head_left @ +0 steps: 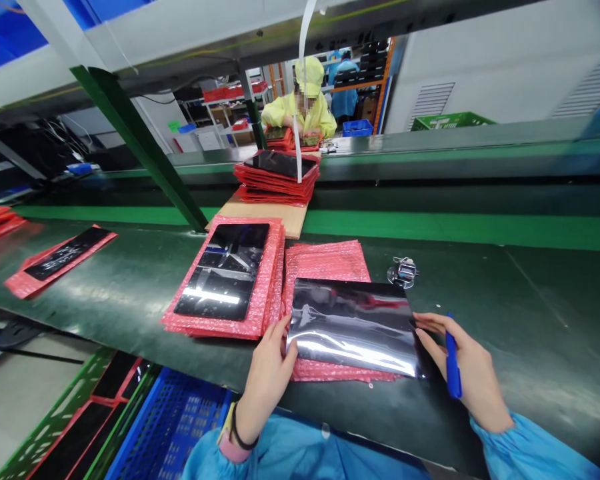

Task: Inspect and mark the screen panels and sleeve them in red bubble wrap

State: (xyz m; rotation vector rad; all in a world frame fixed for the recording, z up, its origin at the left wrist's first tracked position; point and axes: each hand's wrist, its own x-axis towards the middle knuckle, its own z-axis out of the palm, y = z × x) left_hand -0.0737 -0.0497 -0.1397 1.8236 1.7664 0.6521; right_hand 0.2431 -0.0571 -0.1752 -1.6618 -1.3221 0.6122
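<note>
I have a black screen (225,270) on a pile of red bubble pouches (183,325) to the left, and a small metal fitting (405,272) on the right. Farther off, a white strap (297,140) hangs across my view of the far stack (275,190). The dark green bench (530,300) spans the scene; beyond is a person in yellow (323,117). The glossy black panel (353,327) sits over pink pouches, near centre. My left hand (267,360) grips its left edge; my right hand (465,363) pinches the right edge, blue pen (453,360) tucked among the fingers.
</note>
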